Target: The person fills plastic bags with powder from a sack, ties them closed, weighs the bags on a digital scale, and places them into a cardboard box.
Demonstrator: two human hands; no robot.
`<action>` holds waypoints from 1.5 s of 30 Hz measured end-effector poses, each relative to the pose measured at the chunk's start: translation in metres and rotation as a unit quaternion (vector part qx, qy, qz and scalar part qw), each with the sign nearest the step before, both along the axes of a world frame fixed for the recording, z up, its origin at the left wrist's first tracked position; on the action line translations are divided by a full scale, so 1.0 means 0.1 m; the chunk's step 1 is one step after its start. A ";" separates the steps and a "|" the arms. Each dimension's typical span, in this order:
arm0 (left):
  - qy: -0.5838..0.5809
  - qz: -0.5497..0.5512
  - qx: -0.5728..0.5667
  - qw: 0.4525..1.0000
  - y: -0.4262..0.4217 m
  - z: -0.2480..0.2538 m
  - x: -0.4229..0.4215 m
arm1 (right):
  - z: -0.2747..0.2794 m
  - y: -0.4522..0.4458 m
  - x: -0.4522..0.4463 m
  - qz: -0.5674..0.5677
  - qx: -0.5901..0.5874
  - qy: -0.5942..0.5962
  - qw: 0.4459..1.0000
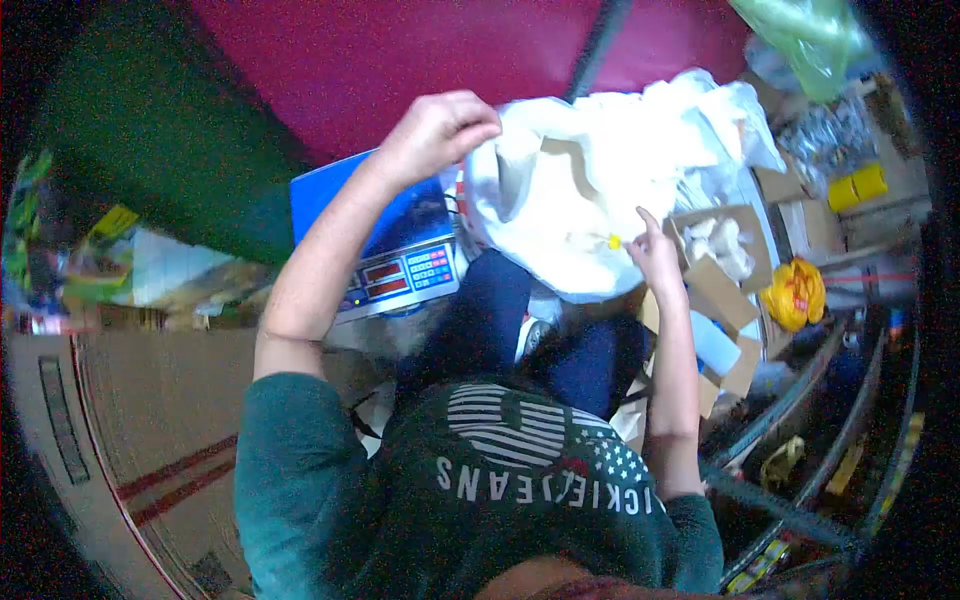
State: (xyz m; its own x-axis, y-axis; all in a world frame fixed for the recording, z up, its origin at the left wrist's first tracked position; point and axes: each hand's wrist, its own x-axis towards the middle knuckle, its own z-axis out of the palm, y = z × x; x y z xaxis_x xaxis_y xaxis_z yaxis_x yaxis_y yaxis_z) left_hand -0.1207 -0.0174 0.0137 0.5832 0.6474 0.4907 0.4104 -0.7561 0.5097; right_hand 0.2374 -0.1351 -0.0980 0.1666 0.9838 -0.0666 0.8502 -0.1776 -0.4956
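Observation:
A large white plastic bag (545, 265), its mouth spread wide, sits in front of my knees with pale, overexposed contents. My left hand (435, 138) is closed, fingers curled together, over the left rim of the bag; what it pinches, if anything, is hidden. Beneath that forearm stands a blue digital scale (432, 268) with red displays and a keypad. Over the right side of the bag, my right hand (657, 258) has its index finger raised. Its thumb side meets a small yellow piece (614, 242) with something pale beside it, too blurred to name.
Right of the bag is an open cardboard box (755, 235) with crumpled white material. Nearby lie a yellow plastic bag (795, 295) and a yellow roll (858, 187). Green plastic (815, 45) hangs top right. Metal rails (830, 420) run lower right; a large carton (150, 440) stands left.

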 end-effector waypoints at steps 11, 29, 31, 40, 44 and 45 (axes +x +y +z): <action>0.192 0.158 0.015 0.968 0.01 0.09 -1.43 | -0.63 -0.64 0.18 -0.037 0.062 0.147 0.986; 0.138 0.235 -0.050 0.961 -0.26 -1.77 -0.96 | -1.18 -1.15 0.07 -0.002 0.115 0.000 0.993; 0.128 0.228 -0.045 0.964 -0.29 -1.76 -0.95 | -1.17 -1.14 0.03 0.009 0.121 -0.034 0.992; 0.077 0.254 0.056 0.963 -0.58 -1.92 -0.71 | -1.22 -1.12 0.00 0.003 0.109 -0.080 0.991; -0.008 0.249 0.088 0.965 -0.96 -2.11 -0.28 | -1.23 -1.13 0.01 -0.002 0.133 -0.053 0.990; -0.019 0.233 0.079 0.969 -1.15 -2.01 -0.11 | -1.24 -1.12 0.03 -0.005 0.142 -0.031 0.989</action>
State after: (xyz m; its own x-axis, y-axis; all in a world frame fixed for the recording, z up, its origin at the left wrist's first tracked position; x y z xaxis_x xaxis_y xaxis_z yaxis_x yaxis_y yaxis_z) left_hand -0.1321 -0.1320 -0.1877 0.2254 0.7504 0.6214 0.7090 -0.5637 0.4237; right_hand 0.2402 -0.2474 -0.2224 0.1712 0.9596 0.2233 0.8798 -0.0470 -0.4729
